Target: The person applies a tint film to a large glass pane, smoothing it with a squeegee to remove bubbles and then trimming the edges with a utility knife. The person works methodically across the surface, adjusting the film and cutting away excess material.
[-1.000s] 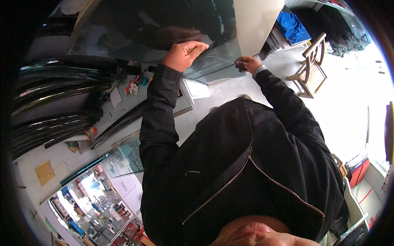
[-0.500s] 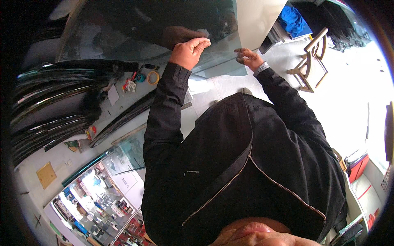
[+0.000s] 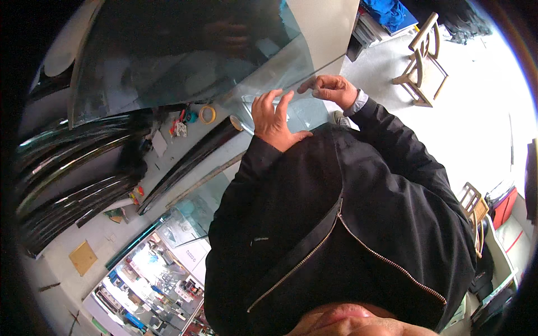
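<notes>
A large dark tinted sheet point(image 3: 168, 61), glossy and see-through in part, spreads across the top, with a clear sheet point(image 3: 269, 78) at its near right side. My left hand point(image 3: 274, 123) is in front of the clear part, fingers apart and thumb stretched toward my jacket; nothing shows in its grasp. Just right of it, my right hand point(image 3: 336, 92) has thumb and forefinger pinched at the edge of the clear sheet. The forefinger's tip looks greyish through the sheet. Whether the left fingertips touch the sheet is hard to tell.
Stacked dark curved panels point(image 3: 84, 168) fill the left side. A yellow tape roll point(image 3: 207, 115) and small tools lie near a long dark strip point(image 3: 190, 159). Pale glass panes point(image 3: 199, 207) stand lower left. A wooden chair point(image 3: 423, 67) and blue cloth point(image 3: 386, 14) are at the upper right.
My left hand has come down toward my body and opened from a pinch. My right hand has shifted slightly left and lower, its fingers closing together. The tinted sheet's visible edge has shifted left.
</notes>
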### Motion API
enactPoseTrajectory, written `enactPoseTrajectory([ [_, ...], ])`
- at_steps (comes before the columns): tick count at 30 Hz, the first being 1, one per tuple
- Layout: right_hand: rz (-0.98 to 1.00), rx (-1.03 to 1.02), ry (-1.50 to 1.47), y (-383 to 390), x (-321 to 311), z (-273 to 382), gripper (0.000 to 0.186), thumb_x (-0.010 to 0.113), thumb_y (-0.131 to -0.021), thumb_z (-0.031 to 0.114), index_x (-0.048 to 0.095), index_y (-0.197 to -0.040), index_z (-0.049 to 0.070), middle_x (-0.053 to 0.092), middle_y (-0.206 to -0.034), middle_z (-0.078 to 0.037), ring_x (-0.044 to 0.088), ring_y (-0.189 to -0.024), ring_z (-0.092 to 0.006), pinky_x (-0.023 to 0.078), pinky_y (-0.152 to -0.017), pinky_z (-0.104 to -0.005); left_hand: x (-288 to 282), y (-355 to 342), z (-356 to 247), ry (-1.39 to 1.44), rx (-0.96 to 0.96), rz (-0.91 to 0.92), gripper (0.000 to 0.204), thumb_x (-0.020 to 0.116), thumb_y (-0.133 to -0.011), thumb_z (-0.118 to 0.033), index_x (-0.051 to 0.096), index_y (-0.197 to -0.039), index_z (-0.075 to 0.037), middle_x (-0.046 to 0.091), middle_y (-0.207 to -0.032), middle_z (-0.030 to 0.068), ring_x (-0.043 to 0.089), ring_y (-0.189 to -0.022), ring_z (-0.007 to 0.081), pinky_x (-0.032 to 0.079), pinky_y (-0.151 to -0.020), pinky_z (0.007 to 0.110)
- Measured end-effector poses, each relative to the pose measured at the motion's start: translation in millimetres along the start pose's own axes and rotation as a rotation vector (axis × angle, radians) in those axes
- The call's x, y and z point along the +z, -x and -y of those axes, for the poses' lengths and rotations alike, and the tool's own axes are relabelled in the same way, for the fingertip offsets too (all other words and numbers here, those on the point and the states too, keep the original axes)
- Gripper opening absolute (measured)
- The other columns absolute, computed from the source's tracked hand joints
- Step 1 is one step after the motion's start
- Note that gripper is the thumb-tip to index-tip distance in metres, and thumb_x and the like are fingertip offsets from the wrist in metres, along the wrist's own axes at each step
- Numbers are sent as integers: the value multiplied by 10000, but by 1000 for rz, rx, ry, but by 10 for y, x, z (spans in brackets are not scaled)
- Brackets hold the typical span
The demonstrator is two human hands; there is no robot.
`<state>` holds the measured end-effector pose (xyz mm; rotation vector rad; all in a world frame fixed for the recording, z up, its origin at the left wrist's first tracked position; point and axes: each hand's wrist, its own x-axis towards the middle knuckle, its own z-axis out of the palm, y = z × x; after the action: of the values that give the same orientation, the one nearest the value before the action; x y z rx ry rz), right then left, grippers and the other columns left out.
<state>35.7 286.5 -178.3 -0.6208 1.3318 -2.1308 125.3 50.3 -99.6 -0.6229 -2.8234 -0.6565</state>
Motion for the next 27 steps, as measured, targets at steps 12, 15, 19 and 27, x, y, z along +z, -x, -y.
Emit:
enactPoseTrajectory([
  [12,-43,-84,-284,-100,471,161,105,721,-986,120,716,-940,25,743,-1138,-123,682,-1100,-234,528,-1000,-370,-174,345,-89,-224,-74,-52,837,904,-683,-338,526,-1388,-90,542,-1313,177,497,-1257,423,329,-1120,594],
  [15,-33,-124,-312,-140,573,124,98,716,-988,111,708,-949,21,742,-1134,-123,688,-1091,-228,528,-1014,-362,-243,364,-51,-175,-113,-60,640,847,-747,-191,592,-1329,-109,595,-1219,116,552,-1208,346,353,-1141,588],
  [19,0,-139,-361,-115,581,112,136,693,-1011,160,707,-995,25,735,-1111,-127,692,-1078,-239,531,-1006,-391,-481,369,-76,-149,-211,-117,389,741,-825,-42,671,-1205,-82,709,-1102,73,649,-1093,318,459,-1077,495],
  [27,-130,-111,-70,-124,456,131,188,640,-1016,93,678,-1191,36,712,-1106,-74,706,-820,-146,594,-789,-327,-1078,220,-141,-130,-287,-294,332,667,-863,91,665,-1181,-1,602,-1045,111,650,-967,243,578,-821,345],
])
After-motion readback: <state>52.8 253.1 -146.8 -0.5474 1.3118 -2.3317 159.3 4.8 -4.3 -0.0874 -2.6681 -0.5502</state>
